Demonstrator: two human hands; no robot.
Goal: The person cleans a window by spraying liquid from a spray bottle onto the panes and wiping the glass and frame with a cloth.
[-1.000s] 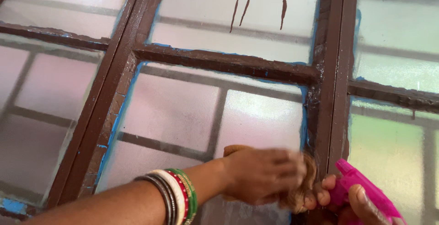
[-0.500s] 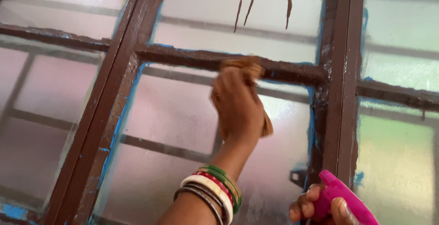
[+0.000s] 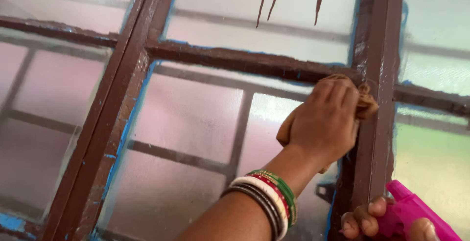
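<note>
My left hand (image 3: 323, 118), with several bangles (image 3: 267, 197) on the wrist, is shut on a brown cloth (image 3: 366, 103). It presses the cloth against the frosted glass pane (image 3: 196, 118) at the pane's top right corner, where the brown horizontal bar (image 3: 235, 60) meets the vertical frame post (image 3: 377, 138). My right hand (image 3: 364, 219) is at the bottom right, low against the post. It grips a pink spray bottle (image 3: 411, 211), partly cut off by the picture's edge.
The window has a brown-painted frame with blue paint showing along the edges. Another vertical post (image 3: 122, 99) stands on the left. The pane above bears three brown paint streaks (image 3: 274, 3). Further frosted panes (image 3: 431, 25) lie to both sides.
My left hand swept the cloth from the pane's lower right up to the horizontal bar, then right into the top right corner. The right hand with the bottle dropped slightly lower.
</note>
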